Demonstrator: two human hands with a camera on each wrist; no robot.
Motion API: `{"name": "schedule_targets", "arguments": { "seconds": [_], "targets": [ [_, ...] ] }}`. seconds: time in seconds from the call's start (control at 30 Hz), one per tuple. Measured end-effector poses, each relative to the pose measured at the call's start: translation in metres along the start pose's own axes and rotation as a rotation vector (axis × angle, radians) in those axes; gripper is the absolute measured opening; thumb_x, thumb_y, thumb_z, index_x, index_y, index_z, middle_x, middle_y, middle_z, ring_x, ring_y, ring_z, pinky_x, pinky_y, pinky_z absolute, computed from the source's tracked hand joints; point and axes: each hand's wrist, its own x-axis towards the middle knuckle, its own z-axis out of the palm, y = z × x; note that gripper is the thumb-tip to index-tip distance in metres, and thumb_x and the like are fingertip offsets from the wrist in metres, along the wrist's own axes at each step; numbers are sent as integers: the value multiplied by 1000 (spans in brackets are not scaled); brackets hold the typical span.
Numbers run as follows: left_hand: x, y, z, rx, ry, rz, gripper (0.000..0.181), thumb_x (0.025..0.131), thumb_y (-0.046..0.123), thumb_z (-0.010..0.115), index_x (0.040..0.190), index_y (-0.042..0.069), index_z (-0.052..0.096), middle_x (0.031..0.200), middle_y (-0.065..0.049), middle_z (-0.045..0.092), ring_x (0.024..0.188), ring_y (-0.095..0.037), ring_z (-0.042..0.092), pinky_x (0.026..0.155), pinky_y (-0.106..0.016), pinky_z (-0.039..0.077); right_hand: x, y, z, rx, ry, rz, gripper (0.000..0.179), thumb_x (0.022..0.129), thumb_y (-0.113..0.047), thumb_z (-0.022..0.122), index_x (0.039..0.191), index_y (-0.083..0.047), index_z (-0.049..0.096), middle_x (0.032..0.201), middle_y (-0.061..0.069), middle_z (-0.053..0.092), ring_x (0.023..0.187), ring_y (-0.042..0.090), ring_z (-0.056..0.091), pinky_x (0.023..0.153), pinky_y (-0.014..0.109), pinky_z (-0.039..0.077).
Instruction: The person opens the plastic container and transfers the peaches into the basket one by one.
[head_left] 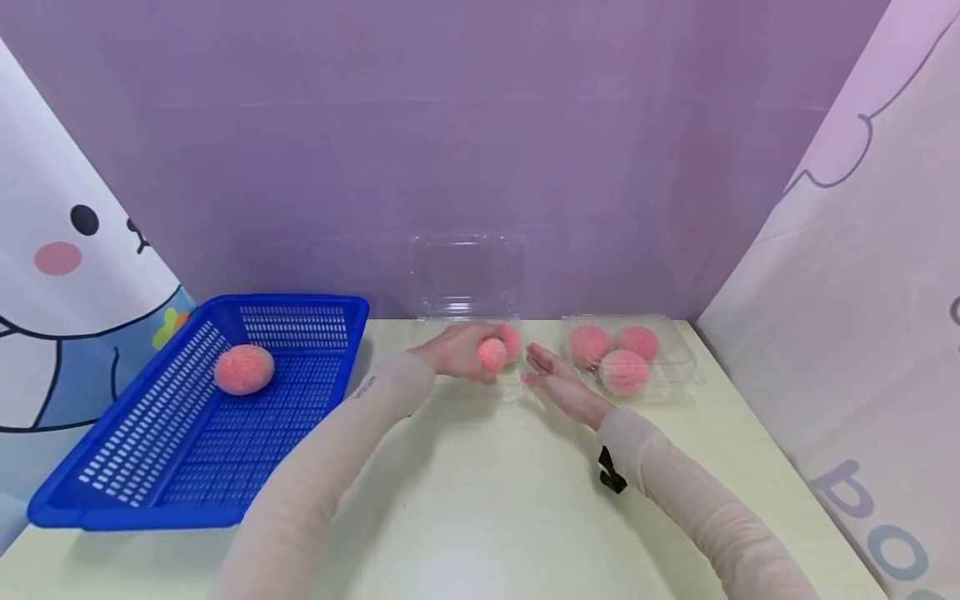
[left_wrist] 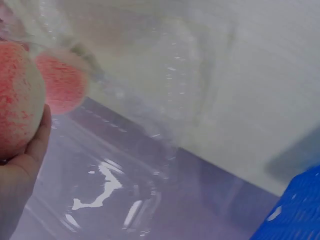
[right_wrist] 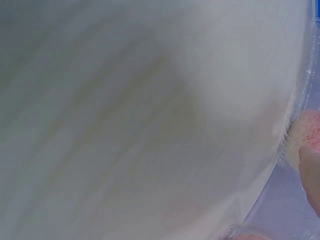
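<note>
My left hand (head_left: 459, 350) grips a pink, fuzzy peach (head_left: 492, 356) over an open clear plastic clamshell box (head_left: 467, 271), its lid standing up at the back. Behind that fruit, a second peach (head_left: 508, 340) sits in the box. The left wrist view shows the gripped peach (left_wrist: 17, 100) large, with the left fingers (left_wrist: 40, 142) curved along its side. To the right of the box, my right hand (head_left: 561, 385) has its fingers extended and holds nothing. Only a fingertip (right_wrist: 309, 172) and part of a peach (right_wrist: 305, 132) show at the right wrist view's edge.
A blue plastic basket (head_left: 225, 492) stands on the left with one peach (head_left: 244, 369) inside. Another clear box (head_left: 678, 367) on the right contains three peaches (head_left: 625, 372). A purple curtain (head_left: 480, 125) hangs behind the pale table (head_left: 465, 517).
</note>
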Motion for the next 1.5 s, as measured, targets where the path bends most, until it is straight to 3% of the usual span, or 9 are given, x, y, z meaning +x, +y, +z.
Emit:
{"name": "schedule_targets", "arguments": {
  "seconds": [0.2, 0.5, 0.7, 0.9, 1.0, 1.17, 1.5],
  "targets": [
    [-6, 20, -10, 21, -7, 37, 57, 61, 26, 79, 114, 18, 58, 107, 4, 60, 97, -13, 54, 83, -32, 45, 1, 3, -1, -23, -2, 8, 73, 91, -13, 53, 147, -6, 6, 154, 9, 10, 141, 25, 14, 112, 40, 20],
    [-23, 54, -31, 41, 33, -60, 56, 63, 27, 79, 113, 19, 57, 110, 0, 55, 95, -15, 54, 79, -32, 48, 1, 2, 0, -1, 15, -7, 71, 91, -9, 52, 147, -4, 7, 154, 10, 11, 141, 26, 14, 111, 39, 24],
    [-42, 64, -50, -19, 74, -111, 57, 63, 30, 79, 114, 19, 56, 113, 2, 57, 98, -16, 55, 83, -38, 47, -1, 3, 1, -5, 18, -2, 72, 91, -9, 52, 147, -3, 7, 154, 9, 11, 141, 25, 14, 111, 38, 23],
    [-67, 56, -69, -41, 100, -191, 59, 67, 33, 77, 120, 19, 53, 125, 1, 53, 115, -22, 49, 97, -56, 33, -1, 2, 2, 5, 17, -15, 72, 91, -7, 52, 147, -4, 6, 154, 9, 10, 141, 25, 14, 111, 38, 23],
    [-80, 48, -75, -37, 118, -216, 60, 68, 33, 76, 121, 18, 53, 129, 0, 51, 116, -24, 48, 93, -51, 41, -1, 1, 1, -1, 14, -21, 72, 91, -7, 51, 146, -3, 6, 154, 10, 10, 141, 26, 14, 111, 39, 23],
    [-101, 36, -86, -33, 152, -248, 64, 67, 30, 78, 123, 16, 52, 124, -3, 53, 104, -23, 54, 72, -36, 53, -3, 2, 1, 0, -2, -19, 73, 90, -7, 52, 146, -2, 5, 154, 10, 8, 141, 26, 13, 112, 40, 21],
    [-137, -1, -113, 13, 204, -333, 64, 69, 32, 78, 124, 12, 49, 119, -9, 53, 102, -29, 53, 80, -47, 51, -6, 1, 1, -11, -13, -12, 73, 91, -11, 52, 147, -4, 5, 154, 9, 9, 141, 25, 12, 113, 40, 18]
  ]
}}
